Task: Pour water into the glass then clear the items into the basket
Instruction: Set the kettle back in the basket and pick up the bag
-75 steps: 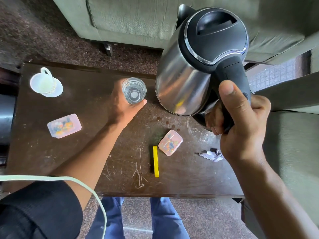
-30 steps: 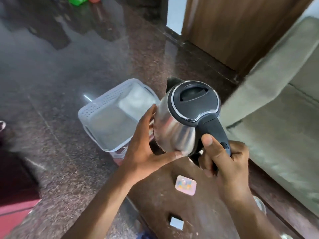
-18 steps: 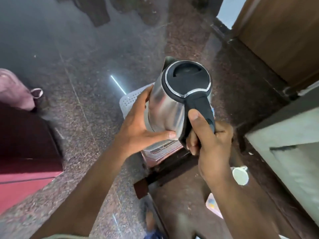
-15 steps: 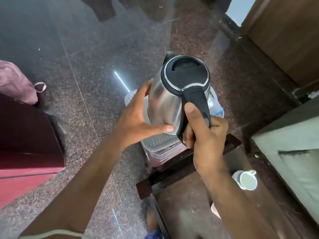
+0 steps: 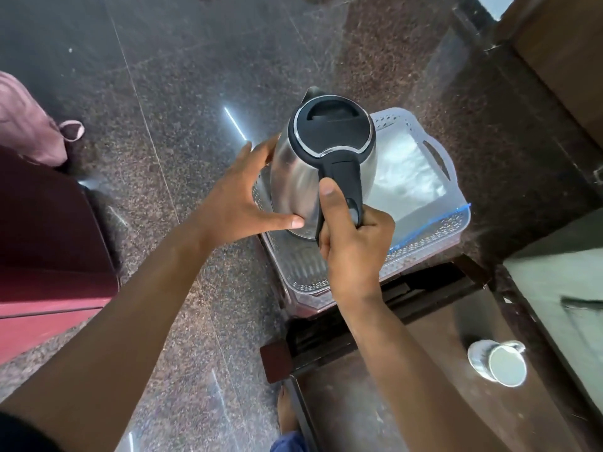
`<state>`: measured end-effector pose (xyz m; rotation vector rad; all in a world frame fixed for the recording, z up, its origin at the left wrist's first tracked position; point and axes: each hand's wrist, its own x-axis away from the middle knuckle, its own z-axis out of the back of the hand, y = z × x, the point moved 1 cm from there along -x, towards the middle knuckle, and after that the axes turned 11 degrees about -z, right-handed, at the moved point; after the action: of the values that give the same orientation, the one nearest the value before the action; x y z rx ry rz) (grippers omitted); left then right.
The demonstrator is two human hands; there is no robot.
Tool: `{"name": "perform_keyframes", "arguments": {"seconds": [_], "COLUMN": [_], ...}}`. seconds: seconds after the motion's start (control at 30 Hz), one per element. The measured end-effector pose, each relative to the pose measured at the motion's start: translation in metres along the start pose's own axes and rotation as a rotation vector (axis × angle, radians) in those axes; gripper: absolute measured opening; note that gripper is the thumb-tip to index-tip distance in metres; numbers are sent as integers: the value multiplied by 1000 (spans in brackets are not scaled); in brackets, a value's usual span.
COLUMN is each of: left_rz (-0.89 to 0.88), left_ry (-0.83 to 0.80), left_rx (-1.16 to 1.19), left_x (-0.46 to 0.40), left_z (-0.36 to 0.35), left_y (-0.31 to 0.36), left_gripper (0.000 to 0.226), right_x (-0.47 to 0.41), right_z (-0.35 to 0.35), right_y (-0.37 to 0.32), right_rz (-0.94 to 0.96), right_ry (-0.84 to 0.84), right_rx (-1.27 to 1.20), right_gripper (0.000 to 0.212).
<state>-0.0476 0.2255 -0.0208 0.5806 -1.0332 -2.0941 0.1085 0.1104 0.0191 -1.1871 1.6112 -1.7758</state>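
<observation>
A steel kettle (image 5: 295, 177) with a black lid and handle stands upright over the left part of the white perforated basket (image 5: 453, 223), low inside it or just above its floor. My right hand (image 5: 352, 236) grips the black handle, thumb along its top. My left hand (image 5: 241, 200) rests flat against the kettle's steel side with straight fingers. A clear plastic bag (image 5: 404, 177) with a blue strip lies in the basket's right part. The glass is out of view.
The basket sits on the speckled stone floor beside the dark wooden table (image 5: 408, 370). A white cup on a saucer (image 5: 499, 362) stands on the table at right. A maroon cabinet (image 5: 45, 239) is at left, a grey sofa (image 5: 561, 288) at right.
I have turned from the table toward the floor. The kettle went from beside the glass to over the basket and has come lower. My left hand left the glass and now steadies the kettle.
</observation>
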Motion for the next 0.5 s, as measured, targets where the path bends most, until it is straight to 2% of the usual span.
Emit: {"name": "perform_keyframes", "arguments": {"seconds": [0.1,0.23,0.37,0.5], "left_rz": [-4,4,-8,36], "left_ry": [2,13,7,10], "left_rx": [23,24,13,22], "left_x": [0,0,3,7], "left_z": [-2,-3,-5,-6], "left_y": [-7,-11,-12,-10], "left_gripper": [123,122,118,118], "right_x": [-4,-7,-6,-4], "right_z": [-3,-5,-7,-7], "right_y": [6,13,19,28], "right_rz": [0,-2,18,20], "right_ry": [-1,5,-10,-22], "right_rx": [-13,4,-15,-1], "right_gripper": [59,65,58,71]}}
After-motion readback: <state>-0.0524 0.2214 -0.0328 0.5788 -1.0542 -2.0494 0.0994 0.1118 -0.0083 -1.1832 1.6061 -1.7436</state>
